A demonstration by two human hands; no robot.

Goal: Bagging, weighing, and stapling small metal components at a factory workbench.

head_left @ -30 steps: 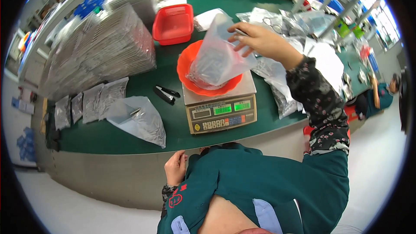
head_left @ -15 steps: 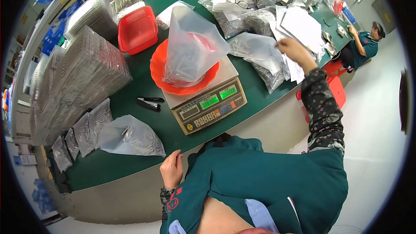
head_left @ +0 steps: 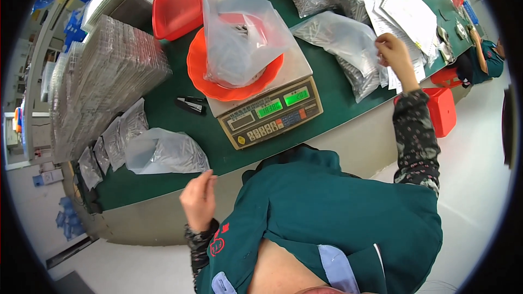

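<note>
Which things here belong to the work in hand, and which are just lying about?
Apparently in use:
digital scale
orange bowl
translucent bag in the bowl
translucent bag by the right hand

Apparently lying about:
black stapler
red plastic basket
loose white papers

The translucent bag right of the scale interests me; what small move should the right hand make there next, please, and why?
Perhaps the right hand should gently lift the edge of the translucent bag: its fingers are right at that edge, though a firm grip cannot be confirmed, and grey pieces show inside.
</note>
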